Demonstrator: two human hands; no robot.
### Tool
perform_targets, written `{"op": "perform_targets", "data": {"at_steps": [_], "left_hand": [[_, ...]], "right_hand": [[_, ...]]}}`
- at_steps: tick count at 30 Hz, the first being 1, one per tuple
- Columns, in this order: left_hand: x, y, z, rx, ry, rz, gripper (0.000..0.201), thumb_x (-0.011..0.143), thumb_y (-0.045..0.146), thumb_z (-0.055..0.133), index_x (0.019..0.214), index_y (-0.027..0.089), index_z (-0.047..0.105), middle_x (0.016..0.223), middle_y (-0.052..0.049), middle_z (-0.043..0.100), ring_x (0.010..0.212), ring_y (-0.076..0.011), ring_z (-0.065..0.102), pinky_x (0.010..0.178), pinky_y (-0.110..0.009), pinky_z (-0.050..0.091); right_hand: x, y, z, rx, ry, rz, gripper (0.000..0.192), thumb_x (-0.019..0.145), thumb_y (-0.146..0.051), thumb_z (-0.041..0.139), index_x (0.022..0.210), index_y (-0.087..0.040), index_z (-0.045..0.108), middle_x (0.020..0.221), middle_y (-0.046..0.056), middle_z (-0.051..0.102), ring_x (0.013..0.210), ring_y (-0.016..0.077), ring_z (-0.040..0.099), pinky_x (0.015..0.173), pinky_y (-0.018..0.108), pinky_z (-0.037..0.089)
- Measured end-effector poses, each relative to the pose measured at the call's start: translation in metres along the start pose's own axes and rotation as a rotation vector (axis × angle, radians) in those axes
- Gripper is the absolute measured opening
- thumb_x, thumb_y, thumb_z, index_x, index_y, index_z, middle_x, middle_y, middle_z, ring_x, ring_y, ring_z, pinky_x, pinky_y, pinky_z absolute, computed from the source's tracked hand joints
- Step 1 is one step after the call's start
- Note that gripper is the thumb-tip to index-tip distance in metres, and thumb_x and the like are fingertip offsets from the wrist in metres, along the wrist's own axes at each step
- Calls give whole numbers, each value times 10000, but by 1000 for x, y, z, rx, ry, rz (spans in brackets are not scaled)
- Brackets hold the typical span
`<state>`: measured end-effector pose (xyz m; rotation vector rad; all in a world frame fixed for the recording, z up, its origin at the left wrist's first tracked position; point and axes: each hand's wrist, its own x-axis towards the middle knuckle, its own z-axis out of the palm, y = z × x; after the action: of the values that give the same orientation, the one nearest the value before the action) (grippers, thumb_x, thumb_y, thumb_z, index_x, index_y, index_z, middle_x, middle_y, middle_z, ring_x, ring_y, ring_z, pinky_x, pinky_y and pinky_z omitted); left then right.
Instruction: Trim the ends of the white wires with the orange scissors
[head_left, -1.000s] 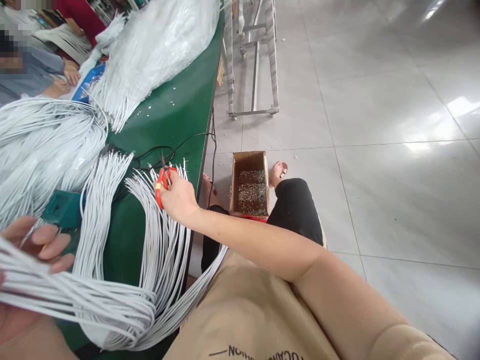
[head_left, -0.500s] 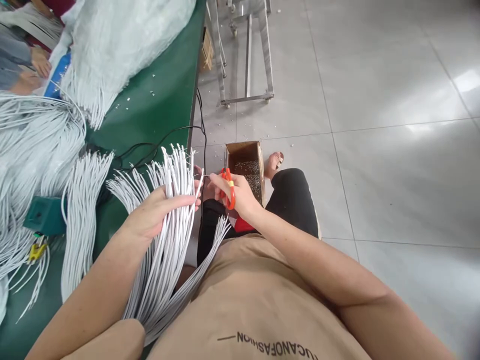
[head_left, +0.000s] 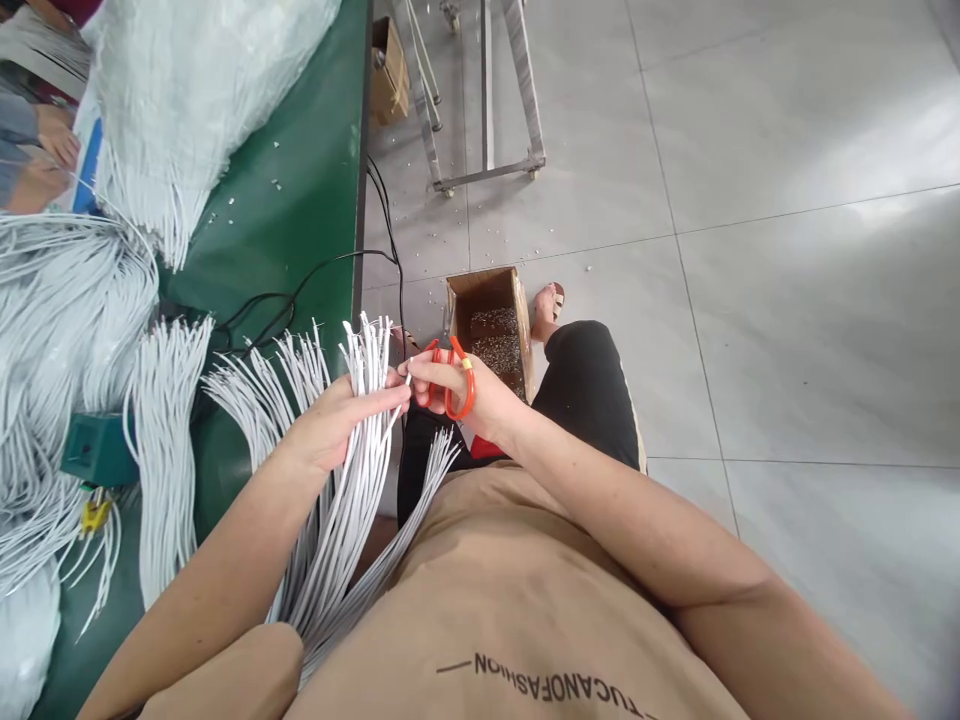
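A bundle of white wires (head_left: 369,440) is gripped in my left hand (head_left: 330,425), with the thumb laid across it and the cut ends fanning upward. One wire stands apart at the right side, by my left thumb tip. My right hand (head_left: 484,395) meets it there, finger and thumb pinched at that wire's tip. Red-handled scissors (head_left: 469,392) hang on the fingers of my right hand; their blades are hidden. More white wires (head_left: 441,465) lie across my lap, below the hands.
The green table (head_left: 300,150) at left bears wire bundles (head_left: 169,430), plastic-wrapped wires (head_left: 202,80), a dark green device (head_left: 97,450) and a black cable (head_left: 330,262). A cardboard box (head_left: 523,320) with scraps stands on the floor before a metal frame (head_left: 487,178). A co-worker's hands (head_left: 56,150) show far left.
My right hand has closed in on my left, its fingertips now at the single wire's end. The scissor blades, visible before, are now hidden. The view has shifted slightly.
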<state>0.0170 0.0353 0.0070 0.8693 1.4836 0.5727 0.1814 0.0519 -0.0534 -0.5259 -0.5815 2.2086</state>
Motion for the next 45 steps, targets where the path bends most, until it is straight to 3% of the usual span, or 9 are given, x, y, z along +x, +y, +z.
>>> {"op": "perform_targets", "data": {"at_steps": [3,6,13,17,21,24,26,37,45], "left_hand": [[2,-2,4,-65,-35,5,236,665,198,774,696,160,543,700,9,611,659,-98,574,648,-220,434],[2,-4,8,-82,27,29,257,647,206,784,706,171,536,711,15,619,672,-114,596,667,-240,440],[7,-22,20,58,204,120,272,610,267,801,807,155,652,783,8,654,731,-121,590,751,-257,446],[10,-29,23,79,260,140,292,585,284,808,805,150,671,754,10,654,712,-127,581,728,-259,442],[8,-27,24,106,287,142,314,597,314,801,832,145,680,804,-9,662,712,-126,574,713,-256,442],[6,-25,25,100,298,141,294,606,307,796,820,145,675,834,-13,664,739,-126,576,734,-252,445],[6,-24,26,96,298,142,283,608,300,792,817,147,676,843,-16,670,755,-132,583,755,-257,448],[7,-27,21,184,312,213,281,643,319,778,849,164,667,882,-16,671,828,-150,596,821,-281,452],[6,-24,20,304,347,222,292,629,371,782,797,174,649,800,3,656,765,-155,601,773,-283,457]], "right_hand": [[0,2,-8,47,-99,45,253,735,-362,696,649,-146,595,599,-17,544,594,94,526,514,213,310],[0,5,-13,86,-105,87,347,758,-435,668,603,-144,560,617,-9,532,612,95,515,514,213,299],[-4,15,-8,-122,247,-53,283,649,-378,761,686,-157,587,626,-39,546,564,68,441,565,224,347],[-11,14,-11,-462,378,-121,302,718,-453,679,726,-163,598,664,-24,573,586,87,464,603,244,382],[-19,8,-23,-1077,443,-111,261,803,-418,586,783,-165,649,782,20,617,687,120,535,657,253,393],[-21,8,-27,-1433,393,-4,307,808,-447,568,716,-160,628,781,40,604,661,131,535,599,258,359],[-20,9,-25,-1535,341,53,343,823,-476,539,712,-162,620,792,53,613,660,141,545,569,261,337],[-19,-2,-13,-1699,226,108,344,869,-453,484,760,-167,643,854,89,669,719,180,597,571,279,342],[-25,-9,-6,-1866,192,50,366,901,-412,442,853,-133,674,866,114,662,769,222,624,704,327,404]]}}
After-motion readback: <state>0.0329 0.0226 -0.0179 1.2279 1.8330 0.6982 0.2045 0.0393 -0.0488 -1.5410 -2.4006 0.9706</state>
